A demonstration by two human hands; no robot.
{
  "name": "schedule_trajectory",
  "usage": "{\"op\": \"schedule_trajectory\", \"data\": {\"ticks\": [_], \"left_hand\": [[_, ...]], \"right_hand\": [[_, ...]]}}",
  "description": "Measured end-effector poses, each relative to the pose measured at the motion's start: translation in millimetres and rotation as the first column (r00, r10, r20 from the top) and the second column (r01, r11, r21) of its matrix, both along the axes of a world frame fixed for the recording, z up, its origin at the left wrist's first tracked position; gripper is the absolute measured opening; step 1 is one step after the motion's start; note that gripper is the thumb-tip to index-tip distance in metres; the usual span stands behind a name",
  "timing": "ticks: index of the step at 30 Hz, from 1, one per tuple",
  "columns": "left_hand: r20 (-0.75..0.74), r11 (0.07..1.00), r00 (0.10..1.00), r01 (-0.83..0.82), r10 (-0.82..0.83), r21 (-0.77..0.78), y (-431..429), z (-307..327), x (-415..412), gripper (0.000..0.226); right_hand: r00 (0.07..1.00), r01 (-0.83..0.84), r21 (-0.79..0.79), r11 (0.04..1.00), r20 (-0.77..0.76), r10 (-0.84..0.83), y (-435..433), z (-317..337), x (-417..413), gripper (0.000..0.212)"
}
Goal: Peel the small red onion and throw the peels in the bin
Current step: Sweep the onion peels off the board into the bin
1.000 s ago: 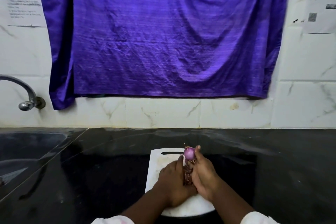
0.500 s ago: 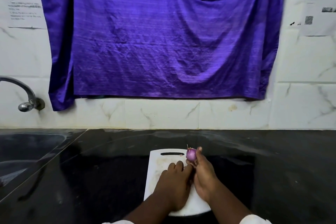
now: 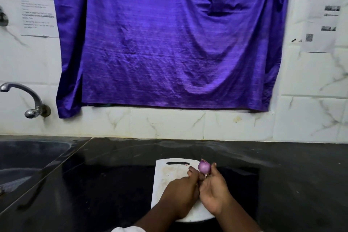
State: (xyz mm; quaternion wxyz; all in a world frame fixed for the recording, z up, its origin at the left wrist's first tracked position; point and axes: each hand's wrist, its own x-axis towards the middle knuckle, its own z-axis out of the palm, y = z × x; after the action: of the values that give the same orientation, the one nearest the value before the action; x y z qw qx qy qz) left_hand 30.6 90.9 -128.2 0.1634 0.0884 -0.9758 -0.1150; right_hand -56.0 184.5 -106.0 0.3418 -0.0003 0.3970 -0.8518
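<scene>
Head view: the only camera; looks down on a black desk (image 3: 113,184) under a tiled wall.
Onion (image 3: 204,167): small, purple-red, glossy, held up just above the far right corner of the white board (image 3: 165,177). A thin stem tip sticks up from its top.
Right hand (image 3: 214,192): fingers closed round the onion, pinching it from below and from the right; palm turned up.
Left hand (image 3: 181,192): touching the right hand, fingers curled in at the onion's lower left side. Whether they grip a strip of skin I cannot tell; the knuckles hide it.
Peels: a pale scrap hangs below the onion between the hands; none clearly seen on the board.
Bin: not in view.
Surroundings: sink (image 3: 28,158) and tap (image 3: 28,98) at left, purple cloth (image 3: 169,43) on the wall.
Stage, as judged: peeling near its end, most of the surface looks bare.
Risk 1: the smooth bulb could squirt from the pinch if squeezed hard, and roll across the desk.
Risk 2: thin skin may tear short, leaving scraps stuck near the root.
Risk 3: loose flakes may drop past the board's edge and be missed when gathering for the bin.
</scene>
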Motion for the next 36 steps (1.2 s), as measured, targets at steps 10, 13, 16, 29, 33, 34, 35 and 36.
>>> {"op": "schedule_trajectory", "data": {"ticks": [10,13,16,29,33,34,35,36], "left_hand": [[-0.330,0.900,0.944,0.133,0.013,0.415,-3.0,23.2,17.3,0.014],[-0.502,0.768,0.853,0.225,0.141,0.599,-8.5,42.4,30.5,0.020],[-0.528,0.590,0.798,0.285,0.292,0.756,-18.3,60.9,60.6,0.028],[-0.388,0.260,0.237,0.435,0.890,0.862,-45.1,21.1,354.7,0.020],[-0.203,0.153,0.095,0.376,0.975,0.914,-56.6,-55.4,414.3,0.021],[-0.151,0.118,0.064,0.362,0.986,0.925,-58.7,-77.2,423.8,0.021],[-0.087,0.069,0.037,0.341,0.996,0.938,-60.1,-98.1,431.4,0.020],[-0.026,0.019,0.019,0.327,0.999,0.945,-61.0,-118.6,439.2,0.019]], "right_hand": [[0.999,0.004,-0.160,0.987,0.051,0.004,-0.7,7.6,13.0,0.061],[0.999,-0.022,-0.244,0.969,0.023,0.029,-4.9,20.8,34.6,0.048],[0.994,-0.067,-0.295,0.953,0.060,0.088,-16.8,37.7,72.6,0.043],[0.698,-0.628,-0.324,0.707,0.168,0.696,-126.8,-20.8,349.7,0.047],[0.630,-0.711,-0.159,0.685,0.288,0.721,-141.8,-95.5,419.0,0.054],[0.632,-0.714,-0.118,0.691,0.317,0.707,-144.9,-114.2,428.7,0.057],[0.636,-0.715,-0.070,0.696,0.348,0.688,-147.3,-132.4,434.9,0.057],[0.638,-0.720,-0.026,0.693,0.368,0.677,-148.9,-147.3,439.3,0.055]]}}
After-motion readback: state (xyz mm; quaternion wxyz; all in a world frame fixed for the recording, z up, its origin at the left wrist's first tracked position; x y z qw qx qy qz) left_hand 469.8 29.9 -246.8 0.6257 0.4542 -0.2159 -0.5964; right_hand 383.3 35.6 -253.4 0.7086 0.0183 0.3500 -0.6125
